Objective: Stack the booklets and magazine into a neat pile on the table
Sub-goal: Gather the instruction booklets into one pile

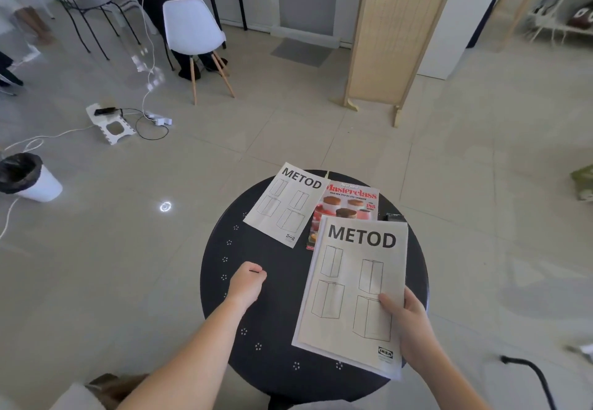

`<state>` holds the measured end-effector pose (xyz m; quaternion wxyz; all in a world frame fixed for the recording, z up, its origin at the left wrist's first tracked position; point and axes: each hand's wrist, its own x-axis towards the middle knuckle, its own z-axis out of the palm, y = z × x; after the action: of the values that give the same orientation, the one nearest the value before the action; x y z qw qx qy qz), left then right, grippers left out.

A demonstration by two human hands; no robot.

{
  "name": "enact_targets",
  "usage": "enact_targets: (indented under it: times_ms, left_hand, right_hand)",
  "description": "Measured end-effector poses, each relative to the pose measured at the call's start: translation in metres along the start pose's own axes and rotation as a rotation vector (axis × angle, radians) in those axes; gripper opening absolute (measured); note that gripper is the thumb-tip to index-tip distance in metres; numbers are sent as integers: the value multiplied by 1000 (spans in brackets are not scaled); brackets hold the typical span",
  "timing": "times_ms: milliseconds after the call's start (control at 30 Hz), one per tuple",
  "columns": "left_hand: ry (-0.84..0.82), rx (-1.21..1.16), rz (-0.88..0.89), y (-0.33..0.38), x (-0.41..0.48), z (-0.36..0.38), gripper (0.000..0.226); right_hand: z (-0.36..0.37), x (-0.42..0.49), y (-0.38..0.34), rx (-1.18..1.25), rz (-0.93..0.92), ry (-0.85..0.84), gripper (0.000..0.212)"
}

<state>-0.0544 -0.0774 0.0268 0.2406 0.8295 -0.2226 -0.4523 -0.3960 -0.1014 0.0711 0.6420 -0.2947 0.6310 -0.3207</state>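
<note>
A round black table (pixel 272 355) carries the printed matter. My right hand (pixel 409 323) grips the right edge of a white METOD booklet (pixel 346 294), thumb on its cover; more white pages show under its lower edge. Its top end overlaps a red Masterclass magazine (pixel 348 201) lying at the far side. A second METOD booklet (pixel 285 204) lies flat at the far left, its corner reaching past the table rim and touching the magazine. My left hand (pixel 245 283) hovers over the bare left part of the table, fingers curled shut, holding nothing.
A small dark object (pixel 394 216) sits on the table right of the magazine. On the floor beyond stand a white chair (pixel 192 28), a folding screen (pixel 401 34), a white step stool with cables (pixel 110 122) and a lined bin (pixel 25 177). A person stands far off.
</note>
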Motion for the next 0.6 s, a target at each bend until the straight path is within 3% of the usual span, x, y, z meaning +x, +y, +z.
enact_targets:
  times_ms: [167, 600]
  left_hand:
    - [34, 177, 69, 11, 57, -6, 34]
    - [147, 334, 101, 65, 169, -5, 55]
  right_hand:
    - [11, 18, 8, 10, 35, 83, 24]
    - [60, 60, 15, 31, 85, 207, 23]
